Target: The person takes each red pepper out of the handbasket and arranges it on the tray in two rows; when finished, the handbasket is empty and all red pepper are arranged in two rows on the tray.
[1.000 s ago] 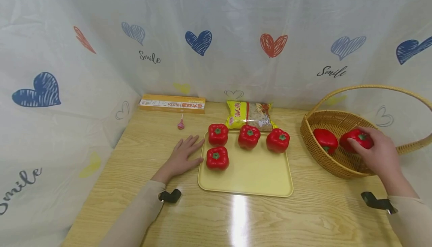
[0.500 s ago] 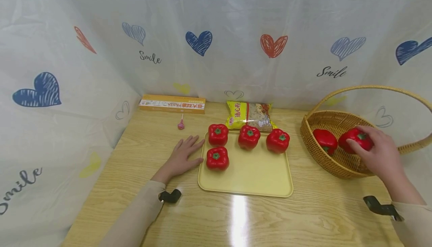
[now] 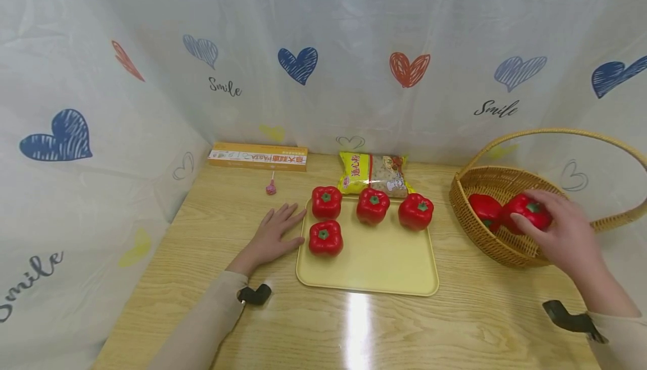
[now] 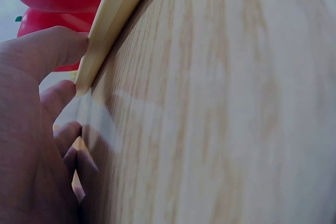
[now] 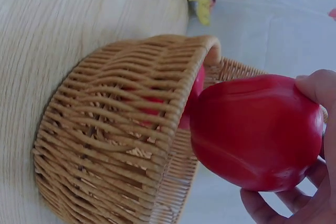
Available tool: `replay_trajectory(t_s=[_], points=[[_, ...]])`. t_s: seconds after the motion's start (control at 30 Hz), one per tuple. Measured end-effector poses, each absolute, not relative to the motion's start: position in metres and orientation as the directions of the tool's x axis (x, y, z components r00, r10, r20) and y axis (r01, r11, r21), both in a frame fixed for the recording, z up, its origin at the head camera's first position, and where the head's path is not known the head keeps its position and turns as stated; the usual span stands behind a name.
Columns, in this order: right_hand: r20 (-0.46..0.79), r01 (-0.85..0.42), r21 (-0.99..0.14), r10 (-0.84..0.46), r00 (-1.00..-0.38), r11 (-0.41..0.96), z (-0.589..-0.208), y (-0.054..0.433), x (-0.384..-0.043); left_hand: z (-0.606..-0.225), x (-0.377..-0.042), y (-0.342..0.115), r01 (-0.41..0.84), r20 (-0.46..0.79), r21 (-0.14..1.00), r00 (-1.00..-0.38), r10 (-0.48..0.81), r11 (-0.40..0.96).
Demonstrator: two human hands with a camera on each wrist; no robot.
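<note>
My right hand (image 3: 568, 235) grips a red bell pepper (image 3: 524, 213) just above the wicker basket (image 3: 510, 255). In the right wrist view, thumb and fingers hold that pepper (image 5: 257, 132) from its sides, at the level of the rim. A second red pepper (image 3: 484, 210) lies inside the basket. My left hand (image 3: 273, 234) lies spread on the table, thumb and fingertips at the left edge of the yellow tray (image 3: 379, 269); in the left wrist view the thumb touches the tray's rim (image 4: 100, 40). Several red peppers (image 3: 326, 238) stand on the tray along its back and left.
Behind the tray lies a yellow pasta bag (image 3: 374, 173). A long orange pasta box (image 3: 258, 155) and a pink lollipop (image 3: 271, 187) are at the back left. The basket's tall handle (image 3: 551, 130) arches over it. A printed curtain (image 3: 354, 22) closes off the back.
My right hand has lifted the bell pepper from the basket's inside, shifting it slightly up and left. The left hand has stayed still at the tray's edge.
</note>
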State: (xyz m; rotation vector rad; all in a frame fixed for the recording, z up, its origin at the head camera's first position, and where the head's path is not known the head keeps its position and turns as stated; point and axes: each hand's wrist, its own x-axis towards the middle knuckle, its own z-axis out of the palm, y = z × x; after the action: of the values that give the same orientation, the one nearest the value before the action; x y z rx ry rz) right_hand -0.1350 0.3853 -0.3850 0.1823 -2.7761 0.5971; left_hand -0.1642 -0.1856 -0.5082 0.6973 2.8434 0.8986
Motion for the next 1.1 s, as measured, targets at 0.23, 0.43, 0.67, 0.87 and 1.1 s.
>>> replay_trajectory(t_s=[0.23, 0.43, 0.67, 0.87, 1.1], points=[[0.322, -0.228, -0.399, -0.098, -0.942, 0.888, -0.383, 0.378, -0.129, -0.508, -0.164, -0.185, 0.397, 0.058, 0.562, -0.894, 0.445, 0.725], [0.328, -0.261, -0.4, -0.129, -0.936, 0.878, -0.384, 0.367, -0.125, -0.507, -0.164, -0.185, 0.395, 0.055, 0.563, -0.895, 0.443, 0.726], [0.348, -0.308, -0.407, -0.166, -0.923, 0.86, -0.382, 0.357, -0.119, -0.507, -0.164, -0.185, 0.392, 0.049, 0.565, -0.894, 0.445, 0.726], [0.375, -0.359, -0.412, -0.203, -0.904, 0.838, -0.386, 0.346, -0.115, -0.508, -0.164, -0.186, 0.385, 0.039, 0.563, -0.896, 0.442, 0.731], [0.356, -0.369, -0.394, -0.23, -0.906, 0.842, -0.388, 0.33, -0.11, -0.507, -0.163, -0.185, 0.391, 0.046, 0.565, -0.894, 0.446, 0.727]])
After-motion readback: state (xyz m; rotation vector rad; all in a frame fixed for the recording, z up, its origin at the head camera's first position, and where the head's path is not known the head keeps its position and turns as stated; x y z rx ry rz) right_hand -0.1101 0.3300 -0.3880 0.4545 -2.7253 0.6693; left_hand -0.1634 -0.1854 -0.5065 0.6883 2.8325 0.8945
